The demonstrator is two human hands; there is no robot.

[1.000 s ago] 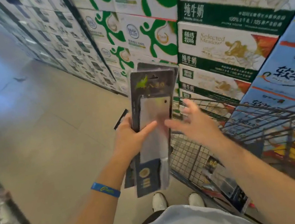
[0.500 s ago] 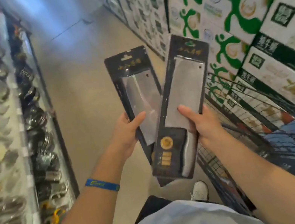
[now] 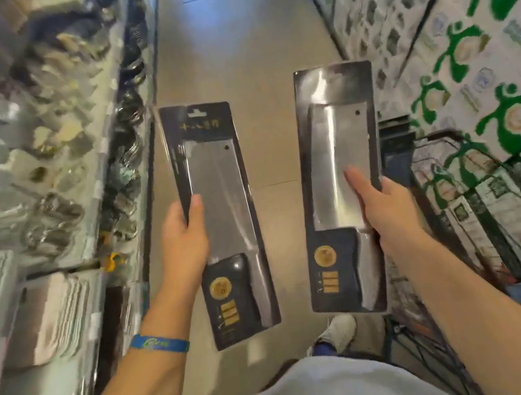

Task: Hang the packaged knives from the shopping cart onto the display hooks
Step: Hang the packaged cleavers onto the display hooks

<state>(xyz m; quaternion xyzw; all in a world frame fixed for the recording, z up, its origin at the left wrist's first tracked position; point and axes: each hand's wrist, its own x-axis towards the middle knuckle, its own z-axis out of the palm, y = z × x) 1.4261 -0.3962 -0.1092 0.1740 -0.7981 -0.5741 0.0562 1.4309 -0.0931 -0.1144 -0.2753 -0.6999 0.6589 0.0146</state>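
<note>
**Two knife packs held up in aisle, one per hand**

Left hand point(image 3: 183, 242) grips the left pack point(image 3: 218, 204) at its left edge, about mid-height: thumb on the front over the blade, the other fingers hidden behind the card. Right hand point(image 3: 382, 207) grips the right pack point(image 3: 337, 166) at its right edge the same way, thumb lying on the front, fingers behind. Both packs are upright and side by side, apart and not touching, above the floor point(image 3: 242, 43).

Each pack is a dark card with a clear blister holding one cleaver, blade up and handle down, with a gold sticker by the handle. There is a hang slot at the top of the left pack.

Cart point(image 3: 450, 137) is on the right, just beside the right arm. Dark flat items sit at its near corner, too blurred to name.

Shelf point(image 3: 38, 167) on the left holds blurred kitchenware. Stacked boxes point(image 3: 484, 36) with green print line the right side. Blue wristband point(image 3: 159, 344) on the left wrist.
</note>
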